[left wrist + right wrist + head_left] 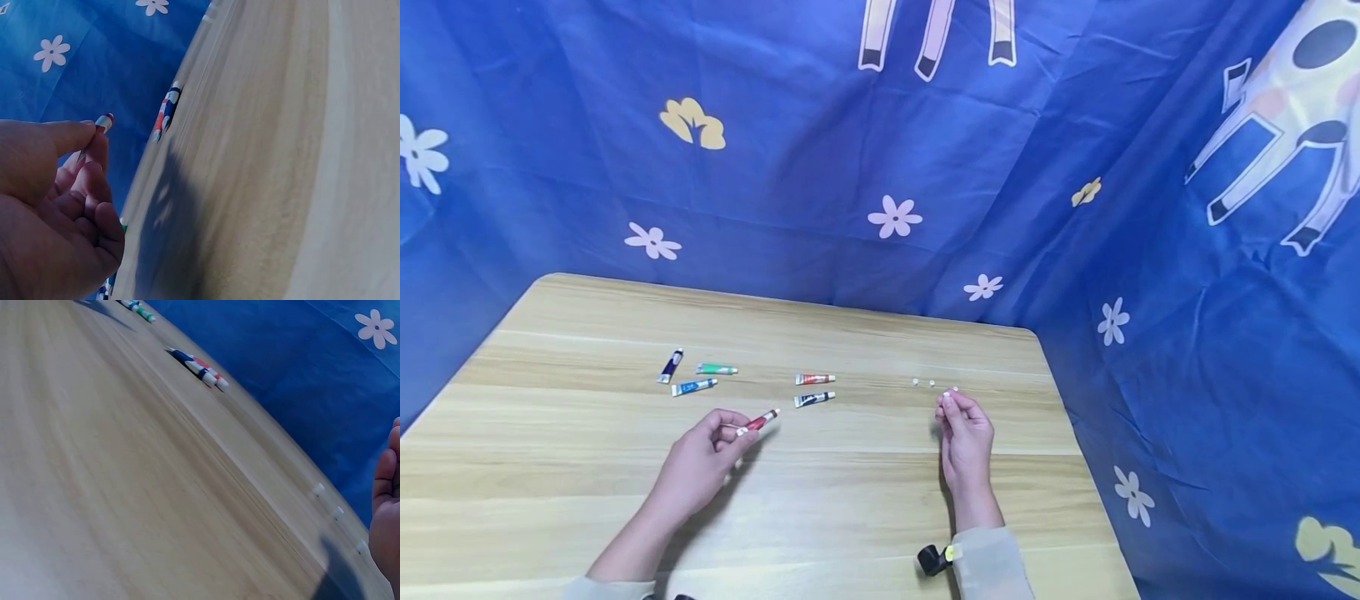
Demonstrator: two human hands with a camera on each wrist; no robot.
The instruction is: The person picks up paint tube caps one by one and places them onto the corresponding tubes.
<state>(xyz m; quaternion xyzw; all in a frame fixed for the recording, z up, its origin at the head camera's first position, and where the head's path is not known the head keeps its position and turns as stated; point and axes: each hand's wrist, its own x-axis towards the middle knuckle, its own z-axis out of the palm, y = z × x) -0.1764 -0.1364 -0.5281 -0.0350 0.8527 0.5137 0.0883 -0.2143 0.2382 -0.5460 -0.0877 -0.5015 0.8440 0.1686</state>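
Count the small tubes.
6: dark purple tube, green tube and blue tube clustered at left; orange-red tube and navy tube paired centrally; red tube in the left hand.

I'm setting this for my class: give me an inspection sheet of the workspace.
Surface: wood-grain table, no spills seen
Job's things: red tube, held; green tube, blue tube and dark tube grouped at left; orange-red tube beside navy tube, nearer the middle; three white pieces, probably caps, lying in a row at right
Clutter: nothing seen
Hands: left hand pinches the red tube above the table; right hand appears to pinch another white piece
Cables: nothing seen
Surroundings: flower-patterned blue cloth beyond the table; black device at the right wrist
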